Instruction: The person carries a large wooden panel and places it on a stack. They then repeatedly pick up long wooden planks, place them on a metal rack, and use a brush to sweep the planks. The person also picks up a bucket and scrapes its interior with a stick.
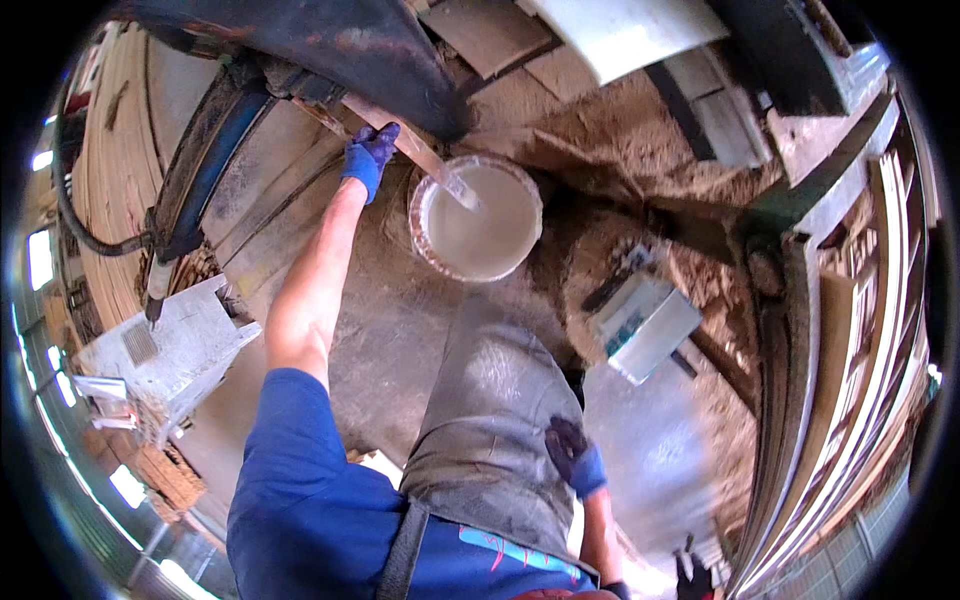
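our left hand (370, 160) is wrapped round the upper pt of the flat stick (428, 164), whose lower end sits in the pale liquid (492, 234) in the round bucket (418, 222). stick's prob light & stiff, maybe slick at the wet tip, so we'd grip it high up. bucket's prob heavy w/ that load; best held by opp sides of its rim. our right hand (574, 460) is by the dark apron (490, 400); can't tell if it's closed.

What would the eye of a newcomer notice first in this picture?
Probably the round bucket of pale liquid just above the picture's centre, with a flat stick sloping into it. Next comes the gloved left hand gripping that stick, left of the bucket. Below, the grey apron stands out.
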`<state>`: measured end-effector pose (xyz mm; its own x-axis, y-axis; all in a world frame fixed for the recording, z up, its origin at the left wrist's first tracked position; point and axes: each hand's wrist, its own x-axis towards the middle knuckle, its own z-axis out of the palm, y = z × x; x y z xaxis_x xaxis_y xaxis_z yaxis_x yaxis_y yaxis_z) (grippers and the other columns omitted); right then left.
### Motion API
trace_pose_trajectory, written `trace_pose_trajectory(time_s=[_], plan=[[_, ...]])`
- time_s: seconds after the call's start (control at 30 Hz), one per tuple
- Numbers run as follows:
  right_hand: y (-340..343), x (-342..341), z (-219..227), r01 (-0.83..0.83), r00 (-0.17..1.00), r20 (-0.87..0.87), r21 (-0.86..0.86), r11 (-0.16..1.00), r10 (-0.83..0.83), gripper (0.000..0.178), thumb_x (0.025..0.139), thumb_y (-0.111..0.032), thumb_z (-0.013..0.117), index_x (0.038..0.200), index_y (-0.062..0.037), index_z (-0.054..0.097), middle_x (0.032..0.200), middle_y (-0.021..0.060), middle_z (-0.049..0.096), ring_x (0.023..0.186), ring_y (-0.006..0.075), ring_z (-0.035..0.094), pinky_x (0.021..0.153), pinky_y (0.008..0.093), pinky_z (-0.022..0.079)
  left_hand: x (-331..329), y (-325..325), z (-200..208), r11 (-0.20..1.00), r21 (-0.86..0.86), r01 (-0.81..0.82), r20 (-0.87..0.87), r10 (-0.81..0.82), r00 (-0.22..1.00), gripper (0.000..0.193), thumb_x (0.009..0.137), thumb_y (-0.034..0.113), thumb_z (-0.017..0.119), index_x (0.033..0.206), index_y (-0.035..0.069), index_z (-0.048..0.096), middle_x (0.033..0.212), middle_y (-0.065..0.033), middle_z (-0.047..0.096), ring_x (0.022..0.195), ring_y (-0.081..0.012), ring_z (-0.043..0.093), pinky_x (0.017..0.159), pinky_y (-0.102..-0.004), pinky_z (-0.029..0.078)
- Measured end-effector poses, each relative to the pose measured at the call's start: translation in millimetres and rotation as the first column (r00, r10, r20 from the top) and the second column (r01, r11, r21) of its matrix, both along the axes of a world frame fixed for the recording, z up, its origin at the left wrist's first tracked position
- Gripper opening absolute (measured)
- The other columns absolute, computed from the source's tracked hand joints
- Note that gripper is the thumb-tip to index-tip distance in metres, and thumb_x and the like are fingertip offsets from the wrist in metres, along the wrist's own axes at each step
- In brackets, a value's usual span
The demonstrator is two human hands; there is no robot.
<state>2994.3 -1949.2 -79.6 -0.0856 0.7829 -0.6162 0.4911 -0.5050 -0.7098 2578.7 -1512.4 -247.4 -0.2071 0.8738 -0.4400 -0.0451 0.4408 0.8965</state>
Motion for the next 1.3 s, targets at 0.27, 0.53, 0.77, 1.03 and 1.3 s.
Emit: trace_pose_trajectory(time_s=[0.27, 0.53, 0.77, 1.03, 1.3], plan=[[183, -158, -80, -0.008, 0.044, -0.507, -0.862, 0.508, -0.861, 0.065, 0.091, -0.064, 0.035, 0.117, -0.0073, 0.056, 0.106, 0.0143, 0.063, 0.093, 0.0264, 0.062, 0.081, 0.0413, 0.050, 46, -182, 180, 0.761, 0.176, 0.624, -0.236, -0.583, 0.777, 0.028, 0.086, 0.012, 0.058, 0.113, 0.009, 0.064, 0.114, -0.0107, 0.065, 0.107, -0.0235, 0.061, 0.092, -0.0363, 0.049], [179, -170, -79, 0.267, 0.416, -0.455, -0.767, 0.584, -0.788, 0.022, 0.090, -0.025, 0.059, 0.096, -0.0040, 0.058, 0.078, 0.0082, 0.063, 0.060, 0.0178, 0.059, 0.053, 0.0322, 0.052, 9, -151, 105, 0.635, 0.042, 0.772, -0.334, -0.719, 0.610, 0.049, 0.085, 0.019, 0.063, 0.130, 0.006, 0.049, 0.132, -0.0183, 0.050, 0.123, -0.0312, 0.048, 0.101, -0.0386, 0.041], [154, -128, -66, 0.131, 0.837, -0.327, -0.659, 0.741, -0.439, 0.032, 0.090, -0.025, 0.057, 0.109, 0.0003, 0.054, 0.081, 0.0155, 0.067, 0.062, 0.0255, 0.065, 0.054, 0.0366, 0.053, -29, -80, -177, 0.771, -0.389, 0.504, -0.491, -0.637, 0.595, 0.058, 0.082, 0.032, 0.068, 0.126, -0.002, 0.049, 0.109, -0.0176, 0.065, 0.101, -0.0263, 0.061, 0.083, -0.0378, 0.048], [88, -97, -90, -0.099, 0.919, 0.358, -0.198, 0.975, 0.166, 0.044, 0.083, -0.021, 0.055, 0.126, -0.0117, 0.051, 0.094, 0.0216, 0.065, 0.086, 0.0379, 0.063, 0.077, 0.0450, 0.049, -10, -63, -169, 0.736, -0.388, 0.555, -0.472, -0.676, 0.566, 0.032, 0.079, 0.027, 0.067, 0.098, 0.001, 0.064, 0.088, -0.0165, 0.069, 0.076, -0.0302, 0.066, 0.068, -0.0403, 0.050], [87, -112, -86, -0.122, 0.955, 0.224, -0.297, 0.947, 0.193, 0.032, 0.087, -0.033, 0.051, 0.105, -0.0087, 0.062, 0.093, 0.0217, 0.065, 0.088, 0.0379, 0.063, 0.078, 0.0457, 0.048, 68, -137, -25, 0.768, -0.261, 0.584, -0.759, -0.537, 0.367, 0.046, 0.071, 0.032, 0.070, 0.107, 0.007, 0.060, 0.093, -0.0201, 0.067, 0.088, -0.0404, 0.063, 0.076, -0.0462, 0.051]])
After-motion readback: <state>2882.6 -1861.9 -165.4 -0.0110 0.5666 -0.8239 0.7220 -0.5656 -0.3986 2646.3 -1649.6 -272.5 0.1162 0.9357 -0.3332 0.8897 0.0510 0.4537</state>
